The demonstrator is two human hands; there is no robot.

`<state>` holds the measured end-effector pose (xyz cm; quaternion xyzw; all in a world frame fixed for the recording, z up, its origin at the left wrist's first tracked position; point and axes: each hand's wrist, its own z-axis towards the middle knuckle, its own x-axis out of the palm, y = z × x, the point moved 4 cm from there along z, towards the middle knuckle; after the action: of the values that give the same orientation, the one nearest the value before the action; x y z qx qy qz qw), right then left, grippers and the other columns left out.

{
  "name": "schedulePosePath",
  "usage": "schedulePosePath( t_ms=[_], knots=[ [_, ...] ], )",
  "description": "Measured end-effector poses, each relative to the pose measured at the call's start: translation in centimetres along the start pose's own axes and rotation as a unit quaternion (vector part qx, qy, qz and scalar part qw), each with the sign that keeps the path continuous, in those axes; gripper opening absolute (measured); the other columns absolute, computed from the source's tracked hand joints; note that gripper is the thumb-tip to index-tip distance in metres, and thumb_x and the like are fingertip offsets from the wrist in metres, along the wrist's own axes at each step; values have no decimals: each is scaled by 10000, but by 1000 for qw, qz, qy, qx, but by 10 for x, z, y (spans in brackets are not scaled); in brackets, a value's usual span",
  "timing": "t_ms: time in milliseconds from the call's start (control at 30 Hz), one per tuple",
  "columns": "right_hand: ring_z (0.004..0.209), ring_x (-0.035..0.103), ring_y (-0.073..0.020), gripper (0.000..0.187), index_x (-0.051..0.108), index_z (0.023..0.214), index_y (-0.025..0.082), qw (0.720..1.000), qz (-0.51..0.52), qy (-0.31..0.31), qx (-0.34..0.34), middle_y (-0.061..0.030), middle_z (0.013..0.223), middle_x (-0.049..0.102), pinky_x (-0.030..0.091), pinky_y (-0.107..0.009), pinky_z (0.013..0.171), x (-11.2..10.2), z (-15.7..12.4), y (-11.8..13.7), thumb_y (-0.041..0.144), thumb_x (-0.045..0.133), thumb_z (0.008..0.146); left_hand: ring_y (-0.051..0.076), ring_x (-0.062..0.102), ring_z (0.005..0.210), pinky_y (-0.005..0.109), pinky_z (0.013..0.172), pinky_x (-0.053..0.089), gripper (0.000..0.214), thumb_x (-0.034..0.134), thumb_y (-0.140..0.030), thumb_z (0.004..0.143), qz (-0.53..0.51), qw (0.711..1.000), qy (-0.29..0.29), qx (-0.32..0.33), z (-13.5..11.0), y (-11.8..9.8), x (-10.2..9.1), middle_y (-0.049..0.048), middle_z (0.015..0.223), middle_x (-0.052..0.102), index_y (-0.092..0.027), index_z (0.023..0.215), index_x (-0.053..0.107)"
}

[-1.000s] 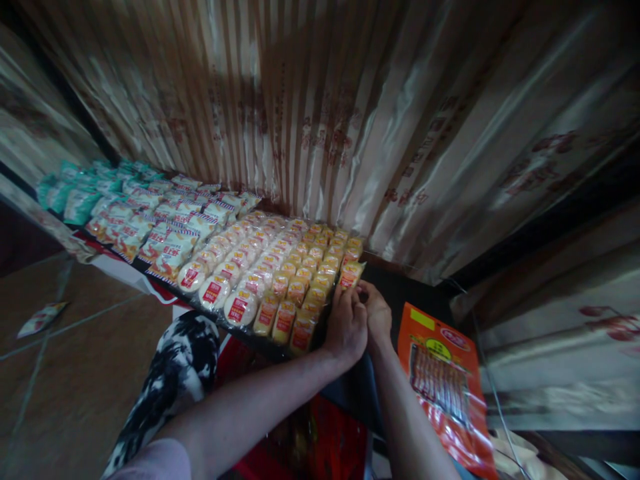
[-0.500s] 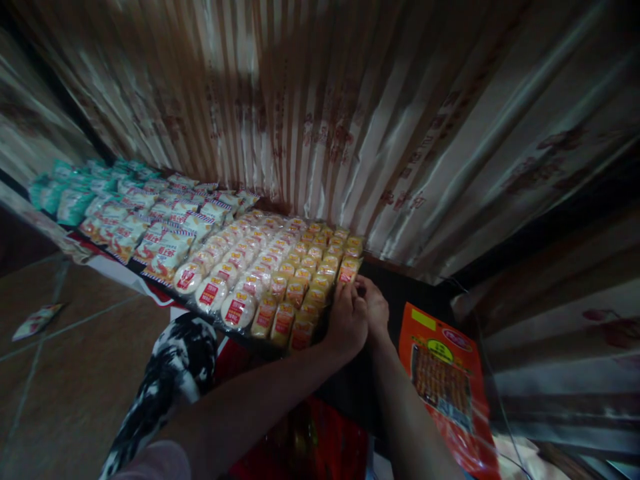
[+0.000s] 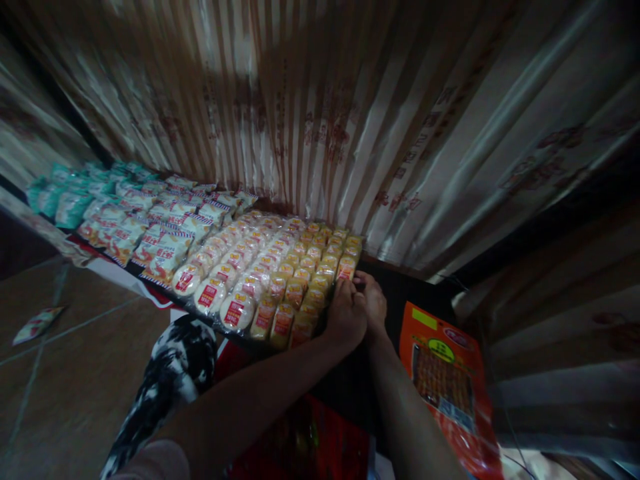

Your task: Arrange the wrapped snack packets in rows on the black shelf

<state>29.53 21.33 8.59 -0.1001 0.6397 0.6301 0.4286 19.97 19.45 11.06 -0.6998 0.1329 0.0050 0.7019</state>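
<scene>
The left hand (image 3: 349,317) holds a yellow pack (image 3: 346,267) narrowly pinched near the tabletop's (image 3: 403,283) back edge, probably to keep it upright in line with packs behind (image 3: 353,243), while the right hand (image 3: 373,305) crowds its side, its grip impossible to tell.

One left hand (image 3: 347,319), one right hand (image 3: 374,303). One large orange packet (image 3: 443,373); one small packet (image 3: 37,325) on the floor (image 3: 90,380). Three rows of white round packs (image 3: 237,311); three yellow packs (image 3: 283,323) stand foremost, their total unclear. Teal packets (image 3: 73,209) and stripe-edged packets (image 3: 163,252) crowd too closely to count.
</scene>
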Motion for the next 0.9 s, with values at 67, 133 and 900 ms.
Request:
schedulePosePath(
  t_ms=[67, 133, 900],
  knots=[
    [888, 562, -216, 425, 557, 1107, 148, 1000, 10, 3, 3, -97, 971, 619, 430, -343, 804, 0, 0, 1, 333, 471, 734, 237, 381, 1290, 362, 1114, 247, 388, 338, -167, 832, 1, 1000, -6, 1, 2, -1, 0, 165, 1322, 478, -89, 1166, 519],
    [868, 565, -209, 426, 559, 1097, 148, 1000, 27, 7, 5, -99, 975, 615, 433, -335, 793, 0, -1, 1, 348, 464, 733, 247, 463, 1216, 389, 1080, 310, 358, 333, -162, 824, 2, 1000, -12, 10, 4, -3, 0, 160, 1236, 545, -102, 1106, 546],
    [843, 549, -205, 281, 592, 933, 181, 999, 25, -23, -28, -82, 905, 606, 427, -335, 781, 1, -7, -2, 301, 441, 729, 273, 391, 1285, 394, 1094, 280, 432, 357, -164, 803, 30, 999, -11, -13, 2, -5, 2, 175, 1339, 463, -75, 1194, 518]
  ],
)
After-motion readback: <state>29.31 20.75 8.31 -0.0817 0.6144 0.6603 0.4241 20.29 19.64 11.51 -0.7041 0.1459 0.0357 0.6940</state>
